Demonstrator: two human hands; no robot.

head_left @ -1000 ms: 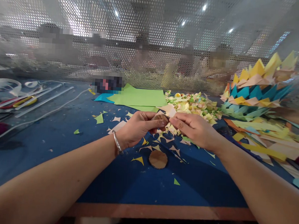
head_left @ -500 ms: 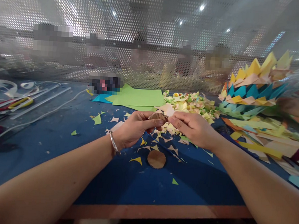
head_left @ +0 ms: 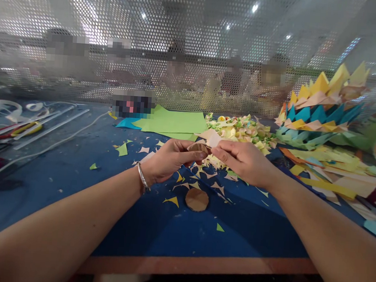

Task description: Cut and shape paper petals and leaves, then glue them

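In the head view, my left hand [head_left: 170,160] wears a silver bracelet and pinches a round brown cardboard disc [head_left: 198,147] between thumb and fingers. Close beside it, my right hand [head_left: 241,162] is closed on a thin stick-like tool [head_left: 208,147], whose tip meets the disc's right edge. Fingers hide most of that tool, so its kind is unclear. Below both hands a second brown cardboard disc [head_left: 197,200] lies flat on the blue table [head_left: 168,238]. Paper offcuts [head_left: 171,201] are scattered around it. A pale paper piece [head_left: 211,138] shows just behind the fingertips.
Green paper sheets [head_left: 176,122] and a heap of paper scraps [head_left: 246,132] lie behind my hands. A tiered folded-paper piece [head_left: 322,111] stands at right, near paper strips [head_left: 329,183]. Scissors [head_left: 26,129], glue sticks [head_left: 52,129] and a white cord [head_left: 55,151] lie left.
Both my hands stay almost in place, with the tool's tip shifting slightly at the disc. A blurred hand at the far right has left, and an orange-and-green thing shows there.
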